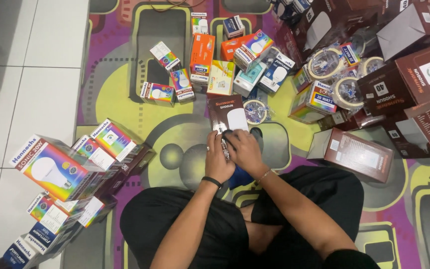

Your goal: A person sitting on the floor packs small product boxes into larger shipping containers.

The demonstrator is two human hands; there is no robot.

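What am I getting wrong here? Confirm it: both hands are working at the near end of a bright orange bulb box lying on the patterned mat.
The colour is wrong. In the head view, the left hand and right hand are working at the near end of a dark brown bulb box, not an orange one, lying on the patterned mat.

A dark maroon bulb box (pixel 227 114) with a white bulb picture is lying flat on the patterned mat (pixel 175 129), face up. Its near end is sitting under both hands, and a blue cloth (pixel 239 177) is showing just below them.

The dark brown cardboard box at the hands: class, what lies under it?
Under the dark brown cardboard box shows the patterned purple-and-yellow mat; both hands, left hand and right hand, cover its near end.
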